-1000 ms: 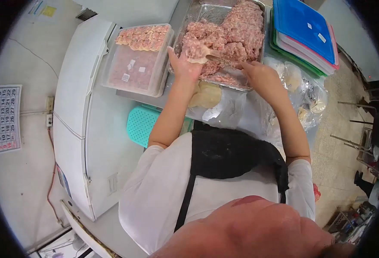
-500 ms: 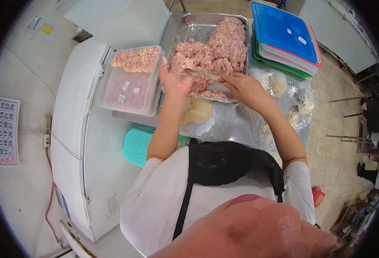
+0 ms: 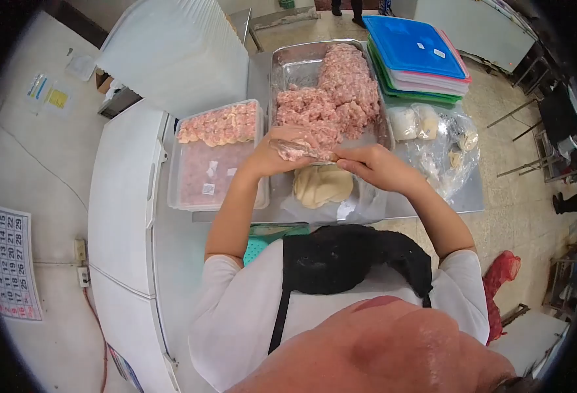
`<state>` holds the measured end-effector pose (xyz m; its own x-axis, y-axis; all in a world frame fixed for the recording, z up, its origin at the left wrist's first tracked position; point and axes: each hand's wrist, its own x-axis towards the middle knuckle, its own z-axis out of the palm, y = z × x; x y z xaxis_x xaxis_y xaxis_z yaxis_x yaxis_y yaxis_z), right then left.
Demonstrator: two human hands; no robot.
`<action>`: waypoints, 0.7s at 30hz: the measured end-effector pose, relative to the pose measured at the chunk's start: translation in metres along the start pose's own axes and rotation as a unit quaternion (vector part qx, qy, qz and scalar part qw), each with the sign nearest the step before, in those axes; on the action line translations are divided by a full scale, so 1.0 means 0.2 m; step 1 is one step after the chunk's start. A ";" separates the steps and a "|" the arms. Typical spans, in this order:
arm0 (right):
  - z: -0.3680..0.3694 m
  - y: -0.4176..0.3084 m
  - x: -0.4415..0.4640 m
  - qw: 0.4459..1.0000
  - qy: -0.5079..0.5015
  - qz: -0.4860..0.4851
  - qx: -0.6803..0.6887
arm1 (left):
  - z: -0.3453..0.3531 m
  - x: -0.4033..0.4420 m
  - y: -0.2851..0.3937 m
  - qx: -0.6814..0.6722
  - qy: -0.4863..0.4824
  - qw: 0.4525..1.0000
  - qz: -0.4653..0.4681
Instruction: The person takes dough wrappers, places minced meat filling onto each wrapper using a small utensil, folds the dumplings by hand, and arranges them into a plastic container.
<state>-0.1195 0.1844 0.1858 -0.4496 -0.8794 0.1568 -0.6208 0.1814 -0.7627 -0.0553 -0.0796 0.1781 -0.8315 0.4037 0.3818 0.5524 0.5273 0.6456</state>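
Note:
My left hand (image 3: 270, 157) is cupped with its fingers curled around a small portion of ground meat (image 3: 292, 152), just over the near edge of a metal tray (image 3: 295, 72). Whether a wrapper lies under that meat cannot be seen. Closed on the handle of a flat spatula (image 3: 318, 154), my right hand (image 3: 379, 168) holds the blade against the meat in my left hand. Ground meat (image 3: 348, 82) is heaped in the tray. Below my hands, a stack of round dough wrappers (image 3: 323, 186) rests on plastic.
A clear container (image 3: 217, 164) at left holds rows of meat-filled pieces. Blue, white and green lids (image 3: 413, 49) are stacked at right, near plastic bags of wrappers (image 3: 426, 124). Tall translucent containers (image 3: 177, 59) stand behind left. A person's legs show at the far top.
My hands have come back from over the meat to the tray's near edge. My left hand has gone from spread fingers to cupped around meat. The view has also shifted.

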 end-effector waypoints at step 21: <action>0.38 0.04 -0.06 0.938 0.203 0.179 -0.215 | -0.19 -0.29 -0.19 -0.072 0.056 0.987 -0.135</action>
<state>-0.0706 0.1639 0.1301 -0.8321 -0.5038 0.2317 -0.5460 0.6713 -0.5012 -0.0304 -0.1521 0.1560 -0.9529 0.1744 0.2482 0.3026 0.4888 0.8182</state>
